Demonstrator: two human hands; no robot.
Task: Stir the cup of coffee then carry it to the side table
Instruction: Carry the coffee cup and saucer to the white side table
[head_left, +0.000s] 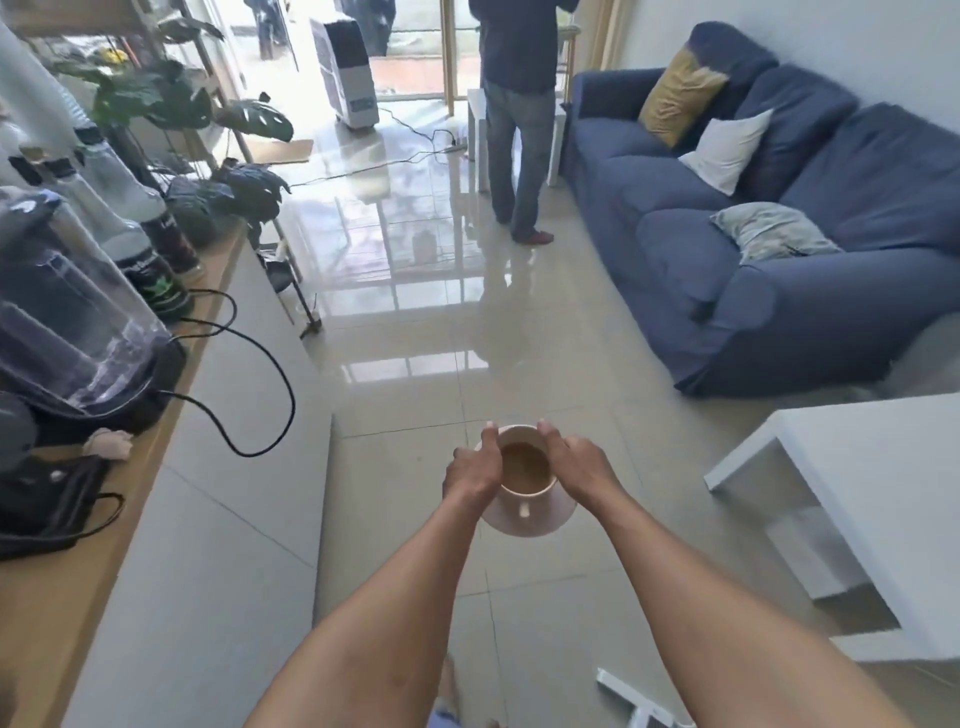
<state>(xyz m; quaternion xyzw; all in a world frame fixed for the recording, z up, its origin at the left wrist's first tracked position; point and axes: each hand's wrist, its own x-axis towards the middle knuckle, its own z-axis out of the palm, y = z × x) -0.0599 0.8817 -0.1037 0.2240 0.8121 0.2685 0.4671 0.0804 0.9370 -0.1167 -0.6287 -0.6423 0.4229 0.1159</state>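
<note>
Both forearms fill the bottom of my view, reaching out over the tiled floor. My left hand (471, 470) and right hand (582, 464) are each wrapped around a side of the cup of coffee (525, 467), thumbs up on the rim, with the saucer (540, 519) carried underneath — held out in mid-air between the counter (218, 467) and the white table (852, 499).

Handling-wise I'd call this ceramic: stiff, breakable, a bit slick, and filled close to the brim, so it'll slosh if I tilt it. The handle points back at me, untouched; gripping from both sides looks like the steadier option.

Hard to tell: whether my fingers are under the saucer or only on the cup — they're hidden behind it. No spoon that I can spot. A second small table sits behind the standing person (519, 119) by the sofa (779, 249), mostly blocked, so I can't say which one is the side table.
</note>
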